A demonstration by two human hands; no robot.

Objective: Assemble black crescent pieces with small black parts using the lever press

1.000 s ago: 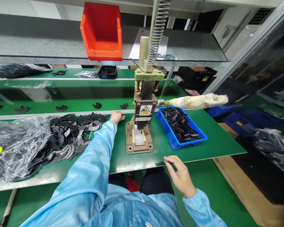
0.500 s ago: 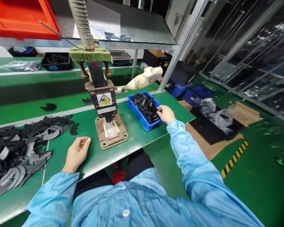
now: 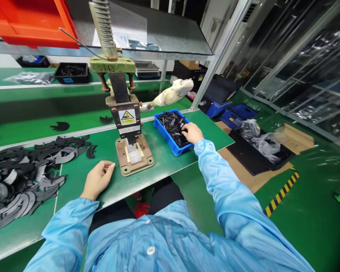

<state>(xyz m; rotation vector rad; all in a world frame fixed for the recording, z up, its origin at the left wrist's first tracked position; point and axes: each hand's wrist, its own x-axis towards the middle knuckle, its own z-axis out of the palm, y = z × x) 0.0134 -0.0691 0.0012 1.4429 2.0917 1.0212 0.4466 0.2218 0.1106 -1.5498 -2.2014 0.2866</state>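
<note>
A blue tray (image 3: 170,142) full of small black parts (image 3: 172,126) stands right of the hand press (image 3: 127,113). Over the tray's right side, my right hand (image 3: 192,133) has its fingertips pinched among the parts; what they hold is too small to name. My left hand (image 3: 98,179) rests on the green table (image 3: 82,170) left of the press base (image 3: 134,155), its fingers curled together, and any object inside is hidden. Beyond it at the left lies a pile of curved black pieces (image 3: 25,181). A pale block (image 3: 135,155) sits in the press fixture.
The wrapped press lever (image 3: 172,93) sticks out above the blue tray. A metal shelf (image 3: 170,34) with a red bin (image 3: 34,22) crosses the top. Behind the press is a black box (image 3: 72,73). An upright post (image 3: 215,64) stands at the right.
My right hand has moved slightly left and further over the black parts in the tray. My left hand keeps its curled shape near the press, and the view has shifted a little.
</note>
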